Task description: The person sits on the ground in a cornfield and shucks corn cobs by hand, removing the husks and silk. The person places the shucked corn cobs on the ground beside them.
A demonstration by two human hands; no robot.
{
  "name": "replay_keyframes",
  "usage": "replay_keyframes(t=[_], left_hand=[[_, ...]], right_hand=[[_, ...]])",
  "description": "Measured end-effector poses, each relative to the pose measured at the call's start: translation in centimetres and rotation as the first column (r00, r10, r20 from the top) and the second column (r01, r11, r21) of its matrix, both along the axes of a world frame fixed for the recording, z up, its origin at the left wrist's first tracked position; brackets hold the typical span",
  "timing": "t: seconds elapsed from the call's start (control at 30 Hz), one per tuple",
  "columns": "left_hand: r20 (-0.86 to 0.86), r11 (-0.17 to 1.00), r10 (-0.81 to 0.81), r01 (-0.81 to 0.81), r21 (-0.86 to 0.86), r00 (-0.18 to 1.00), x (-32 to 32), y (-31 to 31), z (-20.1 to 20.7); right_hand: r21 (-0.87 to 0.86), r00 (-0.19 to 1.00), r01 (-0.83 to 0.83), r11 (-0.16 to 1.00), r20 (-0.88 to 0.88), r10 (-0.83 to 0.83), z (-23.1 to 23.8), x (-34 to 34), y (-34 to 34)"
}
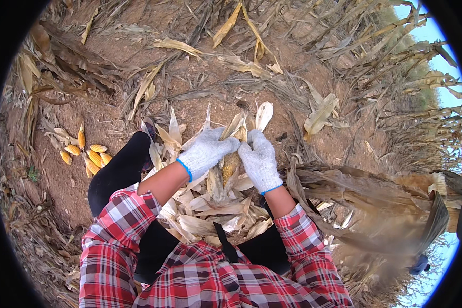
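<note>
Gloved left hand (205,150) and right hand (261,160) grip dry husk (235,126) of a partly bared corn ear (230,167), fingers (233,144) closed on it

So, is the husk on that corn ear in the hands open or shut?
Partly open: yellow kernels show on the corn ear between left hand and right hand, with dry husk alongside.

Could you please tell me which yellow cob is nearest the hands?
The cob just below the left hand and right hand, among husks; the other cobs lie grouped on the soil to the left.
</note>
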State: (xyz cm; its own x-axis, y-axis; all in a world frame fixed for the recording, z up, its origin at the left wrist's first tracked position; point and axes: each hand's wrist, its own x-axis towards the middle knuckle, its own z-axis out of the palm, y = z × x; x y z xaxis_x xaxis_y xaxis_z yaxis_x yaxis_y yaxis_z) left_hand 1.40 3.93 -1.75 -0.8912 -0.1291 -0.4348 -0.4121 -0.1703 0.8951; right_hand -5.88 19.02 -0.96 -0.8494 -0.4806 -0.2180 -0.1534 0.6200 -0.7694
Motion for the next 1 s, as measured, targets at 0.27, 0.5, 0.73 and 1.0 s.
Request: replay_keyframes(t=[0.27,0.5,0.73,1.0], left_hand=[[0.009,0.984,0.104,-0.105,0.141,0.994,0.1,0.6,0.7],[0.012,0.952,0.234,-0.231,0.201,0.972,0.0,0.0,-0.2],[0.059,0.925,0.310,-0.316,0.211,0.949,-0.1,-0.6,-1.7],[0.081,0.970,0.202,-0.211,0.117,0.976,0.3,-0.4,0.2]], right_hand=[[0.021,1.000,0.027,0.999,-0.005,-0.027,-1.7,-0.2,-0.2],[-0.370,0.993,0.045,0.928,0.115,-0.003,-0.2,-1.7,0.0],[0.007,0.886,-0.312,0.950,-0.359,0.294,2.5,0.2,-0.1],[0.069,0.869,-0.282,0.957,-0.404,0.285,0.7,-0.5,0.2]])
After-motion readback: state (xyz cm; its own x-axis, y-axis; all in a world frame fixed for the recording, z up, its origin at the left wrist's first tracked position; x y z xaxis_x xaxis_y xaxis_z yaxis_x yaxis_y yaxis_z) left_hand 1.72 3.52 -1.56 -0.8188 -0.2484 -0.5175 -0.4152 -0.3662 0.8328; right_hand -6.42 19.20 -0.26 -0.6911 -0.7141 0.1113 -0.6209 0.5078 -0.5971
